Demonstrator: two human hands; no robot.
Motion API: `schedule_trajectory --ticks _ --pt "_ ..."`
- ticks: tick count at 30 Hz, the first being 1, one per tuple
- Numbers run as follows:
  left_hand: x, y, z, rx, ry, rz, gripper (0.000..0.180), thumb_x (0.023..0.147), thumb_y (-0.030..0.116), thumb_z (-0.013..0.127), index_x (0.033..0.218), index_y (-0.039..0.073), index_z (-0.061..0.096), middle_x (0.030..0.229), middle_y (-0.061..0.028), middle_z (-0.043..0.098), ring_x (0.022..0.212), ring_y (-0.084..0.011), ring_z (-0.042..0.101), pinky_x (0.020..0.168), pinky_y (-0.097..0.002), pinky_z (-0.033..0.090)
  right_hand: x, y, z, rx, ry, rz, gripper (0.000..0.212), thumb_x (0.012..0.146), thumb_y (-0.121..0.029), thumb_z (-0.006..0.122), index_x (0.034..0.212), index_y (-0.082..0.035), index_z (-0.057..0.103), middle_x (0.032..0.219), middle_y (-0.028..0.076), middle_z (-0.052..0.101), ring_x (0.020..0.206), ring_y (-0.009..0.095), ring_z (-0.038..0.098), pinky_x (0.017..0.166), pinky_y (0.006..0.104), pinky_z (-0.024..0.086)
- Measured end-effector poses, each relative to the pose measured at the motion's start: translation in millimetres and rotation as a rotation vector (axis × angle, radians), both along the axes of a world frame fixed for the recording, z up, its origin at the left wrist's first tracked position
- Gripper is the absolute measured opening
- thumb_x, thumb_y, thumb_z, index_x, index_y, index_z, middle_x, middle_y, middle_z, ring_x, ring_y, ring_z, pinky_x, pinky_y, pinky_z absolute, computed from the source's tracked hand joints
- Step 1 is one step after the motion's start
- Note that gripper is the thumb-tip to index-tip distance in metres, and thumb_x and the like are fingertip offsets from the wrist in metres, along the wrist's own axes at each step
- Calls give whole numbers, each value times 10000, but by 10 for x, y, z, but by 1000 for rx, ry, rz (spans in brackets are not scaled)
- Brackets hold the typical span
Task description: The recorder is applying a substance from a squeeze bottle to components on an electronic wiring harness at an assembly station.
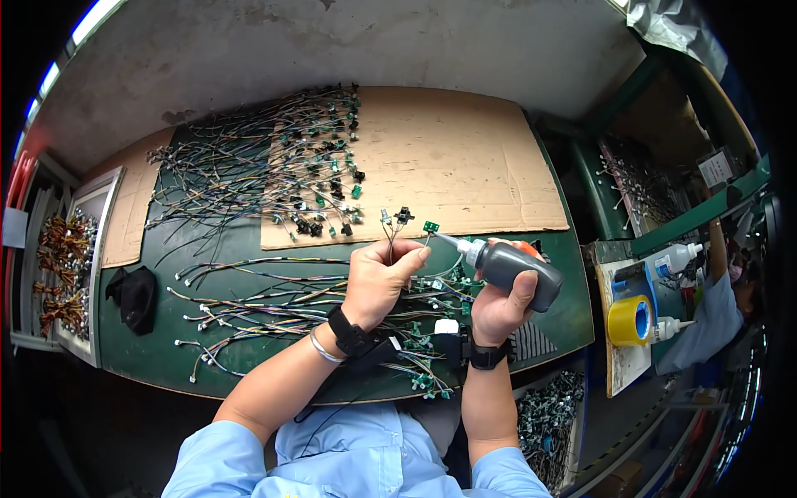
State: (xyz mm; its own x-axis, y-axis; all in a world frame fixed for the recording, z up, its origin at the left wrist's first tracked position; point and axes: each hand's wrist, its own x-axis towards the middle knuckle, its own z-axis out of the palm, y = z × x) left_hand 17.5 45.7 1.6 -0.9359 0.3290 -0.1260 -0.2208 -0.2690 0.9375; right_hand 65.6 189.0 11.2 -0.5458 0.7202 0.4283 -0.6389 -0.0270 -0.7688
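Observation:
My left hand (375,280) pinches a wire harness between thumb and fingers. At its upper ends are a small green circuit board (431,227), a black sensor piece (404,216) and a small pale-tipped part. In my right hand (501,314) is a dark grey squeeze bottle (521,275), tilted with its thin nozzle (448,239) pointing left. The nozzle tip is at or very close to the green board; contact is too small to tell. Several other wire harnesses (257,309) lie across the green tabletop (178,357) beneath and beside my hands.
Cardboard (457,158) covers the table's far side, with a heap of harnesses (249,166) at its left. A crate of bundled wires (66,274) and a black cloth (133,299) are left. Yellow tape (628,320) and bottles sit on a right-hand shelf. Another person (710,319) is beyond.

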Motion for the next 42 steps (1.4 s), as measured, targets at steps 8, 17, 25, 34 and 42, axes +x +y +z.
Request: schedule_trajectory --ticks 8,17,25,34,42 --pt "-5 -1 14 5 0 4 179 807 147 701 893 -4 661 704 0 629 536 -23 477 481 -163 380 -1 -5 7 20 -5 -12 547 797 -483 632 1039 -5 525 911 126 583 801 254 611 486 280 466" --pt "-9 -4 20 9 -3 10 170 808 143 699 889 -1 661 695 -5 629 523 -25 472 474 -163 376 21 50 11 -102 -49 58 589 778 -540 620 1039 -19 534 910 118 594 767 232 613 462 264 433" --pt "-27 -43 42 96 -163 -108 150 815 157 692 872 20 664 713 -1 627 558 -22 486 494 -159 374 -32 87 90 -424 15 320 455 842 -350 617 1159 -52 487 1005 120 597 821 209 616 615 282 502" --pt "4 -43 92 -29 -54 -269 166 815 151 690 894 10 649 704 27 594 569 -20 467 504 -174 372 -70 68 45 -376 -231 549 543 815 65 580 1301 -71 377 1130 121 554 946 223 611 802 315 535" --pt "-34 -56 56 1 -78 -244 213 858 162 642 1003 8 617 735 33 573 593 -18 458 516 -164 359 -96 24 27 -324 -255 509 597 783 106 590 1305 -84 371 1144 125 547 957 221 609 812 304 528"
